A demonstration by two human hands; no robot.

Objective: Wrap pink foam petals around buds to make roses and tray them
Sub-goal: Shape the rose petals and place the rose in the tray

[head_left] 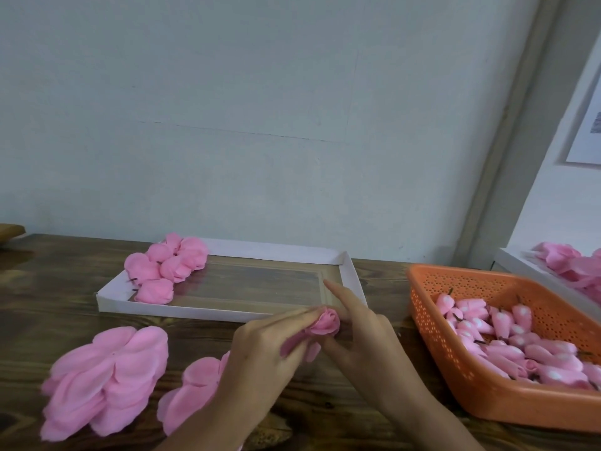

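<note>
Hands, two, meeting at mid-bench just in front of the tray's near wall: your left hand (pixel 270 349) pinches a half-wrapped rose (pixel 326 323), fingers laid along the loose petal. Your right hand (pixel 361 340) holds the same rose from the other side, thumb under its base, forefinger lifted straight and clear. Rose: held just above the bench (pixel 65 271), not yet in the tray (pixel 350 278). Tray: white, shallow, with a handful of finished roses (pixel 166 268) clustered at its far left corner. Loose petals (pixel 104 379): two fanned heaps beside your left forearm. Buds (pixel 507 340): heaped in the orange basket (pixel 432 323) on your right. Step in hand, as judged: closing an outer petal round the bud. Keep the base pinched tight while you turn the rose, lap each petal over the last, and leave the top edges free to flare. The foam looks soft, so a hard squeeze would likely crease it.
</note>
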